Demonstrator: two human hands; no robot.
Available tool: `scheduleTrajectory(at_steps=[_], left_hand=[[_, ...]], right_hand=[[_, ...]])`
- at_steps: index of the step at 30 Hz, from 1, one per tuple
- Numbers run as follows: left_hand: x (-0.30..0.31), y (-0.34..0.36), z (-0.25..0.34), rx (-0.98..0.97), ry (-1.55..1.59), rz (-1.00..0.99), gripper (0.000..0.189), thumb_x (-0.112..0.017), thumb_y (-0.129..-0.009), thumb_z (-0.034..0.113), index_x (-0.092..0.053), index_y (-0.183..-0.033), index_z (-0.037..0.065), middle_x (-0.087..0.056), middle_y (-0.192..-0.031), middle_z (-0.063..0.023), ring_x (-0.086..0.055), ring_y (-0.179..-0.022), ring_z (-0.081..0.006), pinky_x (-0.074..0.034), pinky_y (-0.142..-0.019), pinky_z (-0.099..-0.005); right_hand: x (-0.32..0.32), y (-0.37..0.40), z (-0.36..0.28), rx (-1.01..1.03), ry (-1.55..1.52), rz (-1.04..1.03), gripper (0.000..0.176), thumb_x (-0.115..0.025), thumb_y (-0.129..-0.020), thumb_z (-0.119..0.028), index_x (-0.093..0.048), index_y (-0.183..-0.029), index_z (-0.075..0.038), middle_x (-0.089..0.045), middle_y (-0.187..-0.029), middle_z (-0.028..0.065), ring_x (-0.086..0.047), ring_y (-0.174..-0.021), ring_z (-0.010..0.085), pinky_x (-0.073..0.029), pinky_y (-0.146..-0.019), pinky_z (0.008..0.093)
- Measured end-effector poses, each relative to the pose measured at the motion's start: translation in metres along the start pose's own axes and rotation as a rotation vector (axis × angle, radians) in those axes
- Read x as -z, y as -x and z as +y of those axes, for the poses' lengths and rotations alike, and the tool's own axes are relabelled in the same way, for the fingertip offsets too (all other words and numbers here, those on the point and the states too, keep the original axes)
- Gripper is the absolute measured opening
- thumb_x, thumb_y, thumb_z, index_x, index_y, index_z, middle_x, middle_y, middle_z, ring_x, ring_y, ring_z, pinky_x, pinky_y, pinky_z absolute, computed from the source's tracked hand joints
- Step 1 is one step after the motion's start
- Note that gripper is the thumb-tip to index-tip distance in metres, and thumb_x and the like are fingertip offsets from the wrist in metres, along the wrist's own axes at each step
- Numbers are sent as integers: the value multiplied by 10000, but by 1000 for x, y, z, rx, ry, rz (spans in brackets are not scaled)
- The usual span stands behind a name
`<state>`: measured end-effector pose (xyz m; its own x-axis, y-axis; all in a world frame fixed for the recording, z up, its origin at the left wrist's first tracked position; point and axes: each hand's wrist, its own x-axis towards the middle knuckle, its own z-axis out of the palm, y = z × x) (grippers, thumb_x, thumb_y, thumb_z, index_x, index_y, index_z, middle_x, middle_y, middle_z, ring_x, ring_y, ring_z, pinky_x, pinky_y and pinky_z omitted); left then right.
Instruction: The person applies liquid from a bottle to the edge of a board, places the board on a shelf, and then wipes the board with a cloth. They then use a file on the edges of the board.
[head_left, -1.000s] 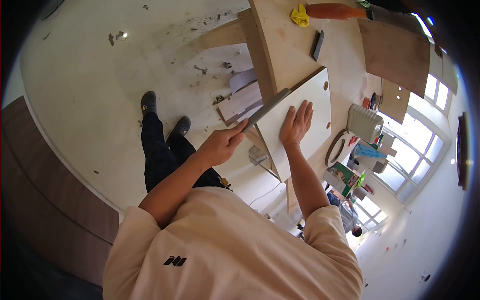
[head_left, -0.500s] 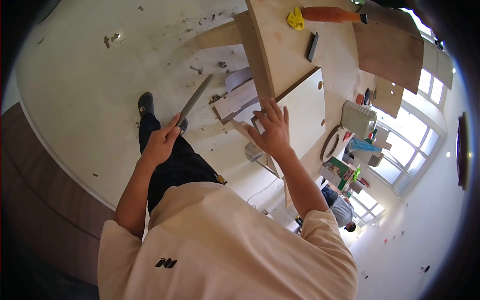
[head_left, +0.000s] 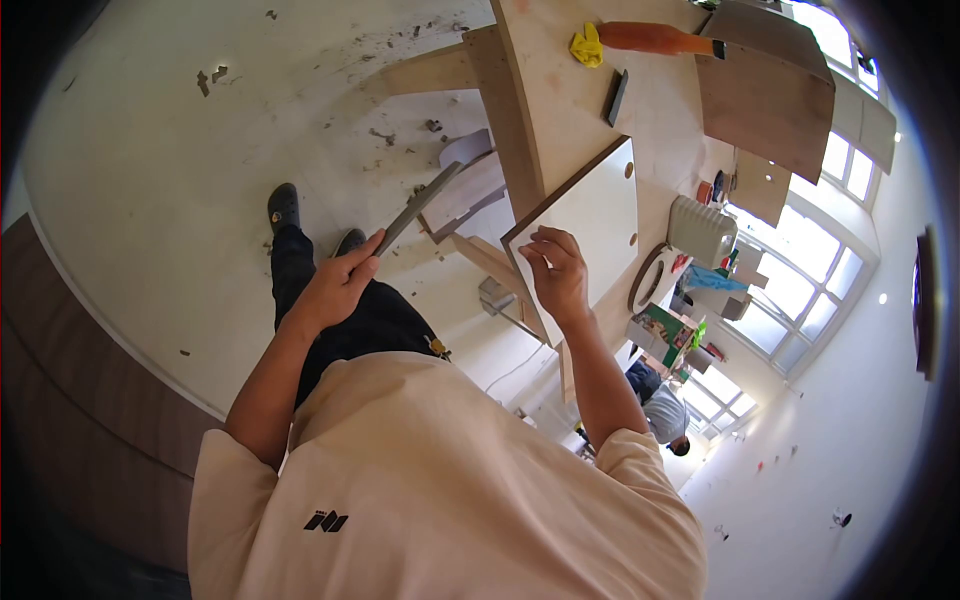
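Observation:
In the head view, my left hand (head_left: 340, 285) is closed round the near end of a long, flat grey file (head_left: 415, 212), which points up and to the right over the floor. A white panel (head_left: 590, 225) with a dark brown edge and two round holes lies on the wooden workbench (head_left: 560, 105), its corner by the bench's edge. Over the panel's near part, my right hand (head_left: 560, 275) has its fingers curled in toward the thumb. I see nothing between them.
On the bench lie a dark narrow block (head_left: 616, 97), a yellow cloth (head_left: 587, 46) and an orange bottle (head_left: 655, 39). A pale jerrycan (head_left: 703, 232) stands farther along. Wood pieces (head_left: 465, 195) are beside the bench. Another person (head_left: 665, 413) is in the background.
My right hand has gone from spread fingers at the panel's edge to curled fingers over it. The panel's near corner now shows. My left hand has moved slightly right with the file.

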<state>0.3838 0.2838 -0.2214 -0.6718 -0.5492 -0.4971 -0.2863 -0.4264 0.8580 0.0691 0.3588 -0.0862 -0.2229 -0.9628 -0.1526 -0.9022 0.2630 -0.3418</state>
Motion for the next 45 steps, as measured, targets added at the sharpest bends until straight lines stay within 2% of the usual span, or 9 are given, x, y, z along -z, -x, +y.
scheduleTrajectory(at_steps=[9,15,21,24,33,34,37,40,45], left_hand=[[-18,-1,5,76,-50,-150,468,-534,-1037,286,-459,-1486,177,-679,-959,-146,-517,-791,-149,-468,-853,-270],[-65,9,-17,-245,-7,79,478,-500,-1060,270,-434,-1500,97,-566,-843,25,-512,-731,-79,-477,-741,-243],[-147,19,-17,-61,347,81,497,-467,-1074,272,-379,-1535,108,-379,-736,80,-365,-619,-32,-350,-557,-188],[-181,23,-17,-52,322,180,468,-483,-1061,282,-450,-1493,104,-548,-853,3,-462,-766,-103,-447,-768,-243],[-212,36,-15,-111,346,314,503,-479,-1058,315,-420,-1504,91,-584,-859,-52,-470,-778,-98,-448,-803,-239],[-215,36,-18,-114,372,311,507,-478,-1058,323,-418,-1505,93,-572,-845,-54,-468,-772,-100,-448,-793,-241],[-220,37,-16,-104,414,298,514,-478,-1058,339,-414,-1508,101,-537,-804,-55,-462,-752,-106,-444,-760,-243],[-222,39,-10,-80,370,300,506,-486,-1057,339,-421,-1507,115,-505,-770,-41,-449,-726,-108,-434,-726,-242],[-235,22,-14,-190,334,365,492,-505,-1051,317,-432,-1501,133,-474,-717,-45,-423,-667,-121,-428,-671,-258]], right_hand=[[3,-20,-3,178,39,-195,157,-723,-802,4,-749,-929,-85,-650,-1034,66,-617,-973,282,-526,-818,383],[0,-41,29,487,-80,-294,118,-714,-798,1,-728,-879,-84,-620,-955,54,-596,-908,288,-490,-808,394],[-17,-30,44,564,-150,-105,108,-697,-801,27,-712,-845,-70,-623,-923,89,-601,-860,317,-478,-738,405],[-24,-28,52,603,-201,-57,113,-676,-811,38,-709,-867,-54,-629,-913,104,-614,-832,330,-493,-721,413],[-22,-44,57,248,-336,15,48,-667,-909,-51,-676,-895,-7,-632,-899,132,-630,-760,281,-512,-704,378],[-15,-46,57,119,-242,-53,81,-680,-915,-86,-669,-908,-6,-634,-928,122,-620,-780,249,-508,-711,367],[-17,-46,79,293,-239,142,148,-703,-911,-131,-676,-1015,-29,-632,-1088,143,-625,-943,282,-507,-811,404],[-19,-33,104,328,73,349,435,-629,-971,-301,-579,-1302,-23,-522,-1379,206,-502,-1269,365,-407,-1043,476],[-33,-21,123,-52,194,139,761,-345,-1035,-520,-244,-1535,45,-187,-1622,238,-119,-1515,401,-100,-1217,517]])
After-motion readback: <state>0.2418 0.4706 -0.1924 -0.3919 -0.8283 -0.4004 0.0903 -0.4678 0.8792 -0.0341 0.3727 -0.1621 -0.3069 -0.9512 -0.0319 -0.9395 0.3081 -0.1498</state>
